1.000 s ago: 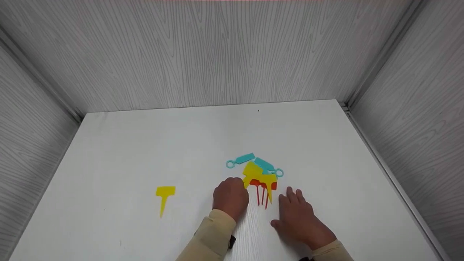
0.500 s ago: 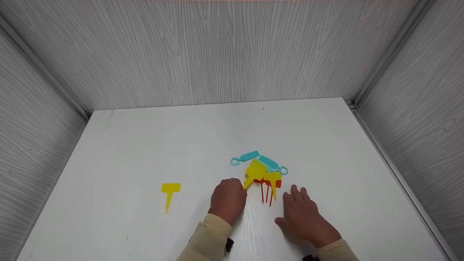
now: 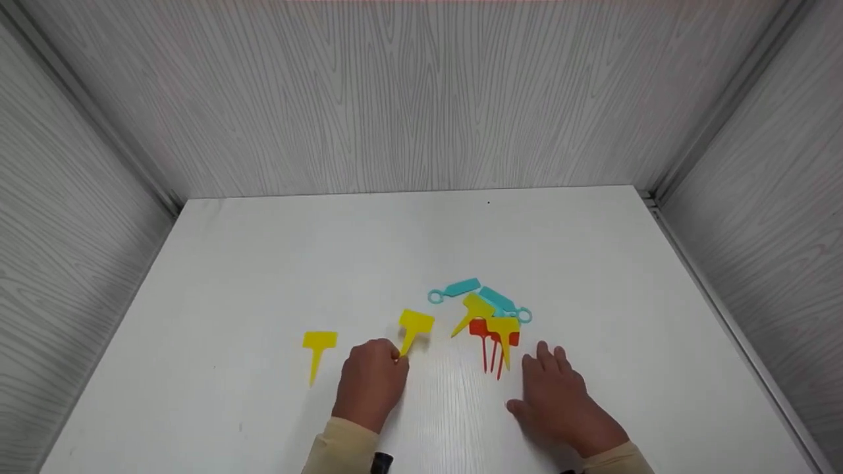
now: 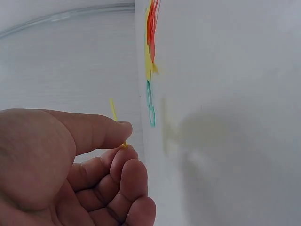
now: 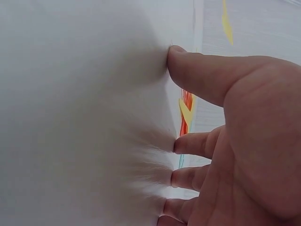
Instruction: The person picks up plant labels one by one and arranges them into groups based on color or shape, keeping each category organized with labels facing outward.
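Note:
Between thumb and fingertips, my left hand (image 3: 372,382) pinches the pointed stem of a yellow T-shaped plant label (image 3: 416,322), held above the table. In the left wrist view this label (image 4: 113,109) shows edge-on. My right hand (image 3: 560,398) rests on the table with fingers spread, right of a small pile. In the pile, a yellow label (image 3: 504,326) lies over several red labels (image 3: 479,327). Another yellow label (image 3: 477,306) lies just behind, partly over turquoise ring-ended tags (image 3: 497,299). A single yellow label (image 3: 320,340) lies apart, left of my left hand.
The white table (image 3: 296,263) is enclosed by grey wood-grain panels at the back (image 3: 408,99), left and right. A second turquoise tag (image 3: 462,287) with its ring lies at the back of the pile.
My left hand has drawn one yellow label off the pile, moving left and toward me, uncovering another yellow label. My right hand stays in place on the table. The head view has shifted slightly.

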A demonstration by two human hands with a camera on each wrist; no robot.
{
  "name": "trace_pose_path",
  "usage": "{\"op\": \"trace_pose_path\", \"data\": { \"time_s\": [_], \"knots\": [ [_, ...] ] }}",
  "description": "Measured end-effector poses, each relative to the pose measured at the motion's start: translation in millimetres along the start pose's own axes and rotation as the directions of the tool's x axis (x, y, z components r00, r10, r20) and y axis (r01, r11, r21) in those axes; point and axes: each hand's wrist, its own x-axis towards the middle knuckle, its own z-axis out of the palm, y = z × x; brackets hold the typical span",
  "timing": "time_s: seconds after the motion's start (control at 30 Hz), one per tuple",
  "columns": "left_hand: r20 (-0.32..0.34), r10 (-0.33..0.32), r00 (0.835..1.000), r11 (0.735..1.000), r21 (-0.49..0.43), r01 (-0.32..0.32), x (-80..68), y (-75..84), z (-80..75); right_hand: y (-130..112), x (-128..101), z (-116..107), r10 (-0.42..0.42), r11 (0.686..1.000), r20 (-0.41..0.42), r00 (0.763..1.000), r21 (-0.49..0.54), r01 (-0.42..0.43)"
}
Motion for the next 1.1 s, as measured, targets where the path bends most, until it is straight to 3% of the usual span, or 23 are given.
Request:
{"op": "trace_pose_path", "data": {
  "time_s": [0.3, 0.47, 1.1],
  "knots": [
    [0.028, -0.134, 0.991, 0.991, -0.012, 0.134, 1.4, -42.2, -14.3, -1, 1, 0, -0.011, 1.000, 0.004, 1.000, 0.001, 0.011],
    [0.021, -0.156, 0.988, 0.987, -0.025, 0.156, 0.3, -58.9, -18.0, -2, 0, 0, -0.001, 1.000, 0.011, 1.000, 0.016, 0.001],
    [-0.034, -0.129, 0.991, 0.992, -0.006, 0.129, -5.2, -64.1, -18.7, 0, -1, 0, 0.000, 0.999, 0.011, 1.000, 0.034, -0.001]
  ]
}}
